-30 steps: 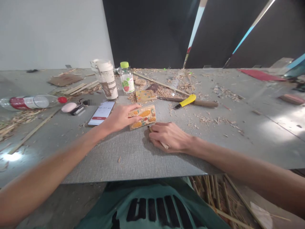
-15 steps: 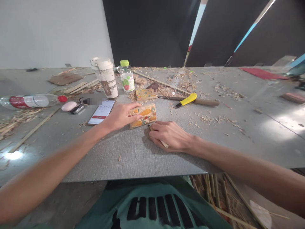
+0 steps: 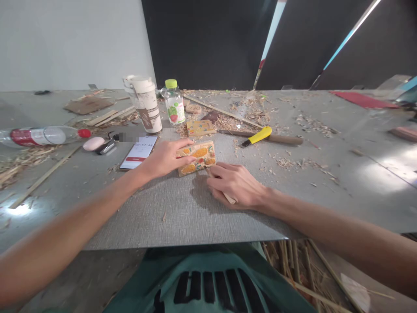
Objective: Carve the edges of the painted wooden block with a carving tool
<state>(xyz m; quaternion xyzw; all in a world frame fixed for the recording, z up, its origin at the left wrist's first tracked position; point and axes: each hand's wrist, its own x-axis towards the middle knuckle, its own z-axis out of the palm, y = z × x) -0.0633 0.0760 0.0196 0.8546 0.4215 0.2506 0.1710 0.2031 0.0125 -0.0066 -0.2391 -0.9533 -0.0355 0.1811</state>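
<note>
My left hand (image 3: 164,158) is closed on the left end of a painted wooden block (image 3: 203,151), its thumb lying across the face. Orange carrot-like shapes with green leaves decorate the block, which is tilted up off the grey table. In my right hand (image 3: 233,184) is a slim wooden-handled carving tool (image 3: 230,198), the handle's end poking out below the fingers. The tool's dark tip is at the block's lower right edge; whether it touches I cannot tell. Right-hand fingers rest against that corner. Behind the block lies a second yellowish painted block (image 3: 200,128).
A yellow utility knife (image 3: 260,135) lies over a long brown-handled blade (image 3: 283,139). A phone (image 3: 138,152), a white cup (image 3: 148,106), a green-capped bottle (image 3: 174,104) and a red-capped bottle (image 3: 48,135) stand or lie left. Wood shavings (image 3: 286,162) litter the table (image 3: 156,226).
My right hand has moved slightly up and right, bringing the tool's tip to the block's lower edge. My left hand keeps its hold, and the block is tilted slightly differently.
</note>
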